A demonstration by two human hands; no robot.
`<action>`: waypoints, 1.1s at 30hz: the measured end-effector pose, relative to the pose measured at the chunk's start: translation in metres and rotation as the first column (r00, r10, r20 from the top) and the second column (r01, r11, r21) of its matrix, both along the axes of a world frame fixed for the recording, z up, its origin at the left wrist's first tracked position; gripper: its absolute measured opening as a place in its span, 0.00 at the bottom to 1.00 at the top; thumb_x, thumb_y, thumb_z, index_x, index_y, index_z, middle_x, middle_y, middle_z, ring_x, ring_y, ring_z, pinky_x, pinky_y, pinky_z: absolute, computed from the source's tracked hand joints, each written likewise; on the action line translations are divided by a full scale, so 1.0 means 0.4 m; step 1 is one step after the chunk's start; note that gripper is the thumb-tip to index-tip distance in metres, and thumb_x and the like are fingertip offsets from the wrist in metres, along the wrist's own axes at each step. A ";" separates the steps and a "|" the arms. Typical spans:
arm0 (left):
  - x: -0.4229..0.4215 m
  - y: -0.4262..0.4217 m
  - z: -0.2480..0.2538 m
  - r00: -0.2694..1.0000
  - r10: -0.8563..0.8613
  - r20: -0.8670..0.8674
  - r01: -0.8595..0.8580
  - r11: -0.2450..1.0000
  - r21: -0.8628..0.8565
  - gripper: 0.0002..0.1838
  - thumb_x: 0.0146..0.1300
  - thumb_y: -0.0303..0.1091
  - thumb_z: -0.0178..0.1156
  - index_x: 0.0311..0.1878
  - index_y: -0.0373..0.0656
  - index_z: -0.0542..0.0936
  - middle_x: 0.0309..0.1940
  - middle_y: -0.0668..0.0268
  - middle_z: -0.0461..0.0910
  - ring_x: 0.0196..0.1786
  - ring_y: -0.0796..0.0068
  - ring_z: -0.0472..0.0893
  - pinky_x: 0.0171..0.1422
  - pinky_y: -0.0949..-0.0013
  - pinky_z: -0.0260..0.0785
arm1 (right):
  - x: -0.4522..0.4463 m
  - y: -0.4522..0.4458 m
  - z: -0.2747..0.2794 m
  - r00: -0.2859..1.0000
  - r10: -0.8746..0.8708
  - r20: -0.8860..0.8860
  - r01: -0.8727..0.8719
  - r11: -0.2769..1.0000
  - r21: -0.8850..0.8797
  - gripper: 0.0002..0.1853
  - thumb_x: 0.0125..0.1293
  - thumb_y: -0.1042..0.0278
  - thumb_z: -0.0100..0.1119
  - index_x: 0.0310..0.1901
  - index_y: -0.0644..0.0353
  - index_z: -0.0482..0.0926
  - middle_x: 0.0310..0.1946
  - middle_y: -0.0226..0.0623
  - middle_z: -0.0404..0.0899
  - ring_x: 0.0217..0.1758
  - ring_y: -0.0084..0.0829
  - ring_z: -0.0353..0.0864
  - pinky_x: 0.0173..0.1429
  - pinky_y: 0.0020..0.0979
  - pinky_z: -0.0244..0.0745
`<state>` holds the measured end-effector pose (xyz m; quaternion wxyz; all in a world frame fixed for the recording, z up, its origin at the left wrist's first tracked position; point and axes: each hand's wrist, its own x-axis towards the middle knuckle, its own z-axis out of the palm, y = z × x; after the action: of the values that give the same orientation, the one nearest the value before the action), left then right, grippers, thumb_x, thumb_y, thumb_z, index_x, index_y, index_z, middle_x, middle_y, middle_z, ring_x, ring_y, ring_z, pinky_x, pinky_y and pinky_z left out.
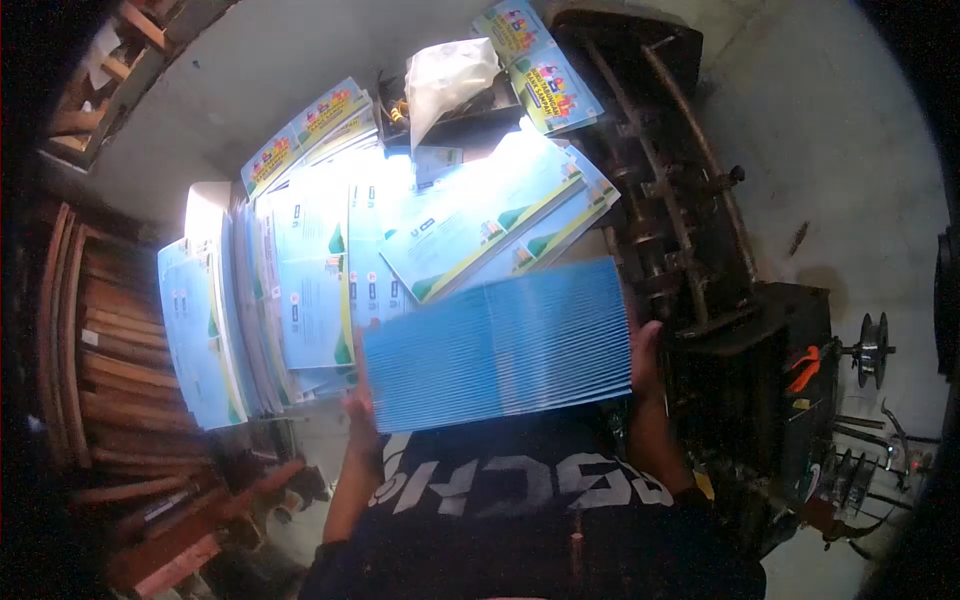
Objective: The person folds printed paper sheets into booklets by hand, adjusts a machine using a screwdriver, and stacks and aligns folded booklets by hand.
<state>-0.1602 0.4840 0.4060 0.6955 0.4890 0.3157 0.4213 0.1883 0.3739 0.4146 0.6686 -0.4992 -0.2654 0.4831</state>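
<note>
A thick stack of blue sheets (pixel 497 345), its edges fanned in many thin steps, is held in front of my dark shirt. My left hand (pixel 362 395) grips the stack's left end, most of its fingers hidden behind the paper. At the right end my right hand (pixel 646 365) holds the stack, with the thumb pointing up beside the edge. Just beyond the stack lie light blue printed sheets (pixel 470 225) in overlapping piles, brightly lit at their far side.
More printed piles (pixel 195 330) stand at the left, with yellow-titled covers (pixel 555 90) at the back. A white bag (pixel 450 80) rests on a dark box. Dark machinery (pixel 670 170) is at right, beside a metal spool (pixel 874 350). Wooden slats (pixel 125 350) are at far left.
</note>
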 end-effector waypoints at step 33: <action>-0.019 -0.084 0.010 0.887 -0.005 -0.461 -0.018 0.999 -0.046 0.65 0.39 0.31 0.81 0.76 0.42 0.46 0.62 0.56 0.70 0.62 0.62 0.74 0.67 0.56 0.67 | 0.111 -0.025 -0.035 0.713 0.476 0.514 -0.423 0.877 -0.227 0.68 0.44 0.73 0.78 0.78 0.49 0.34 0.79 0.45 0.38 0.79 0.37 0.48 0.77 0.41 0.52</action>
<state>-0.1676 0.4504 0.4101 0.6110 0.5569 0.4835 0.2878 0.2327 0.3640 0.4004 0.4003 -0.5681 -0.5385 0.4764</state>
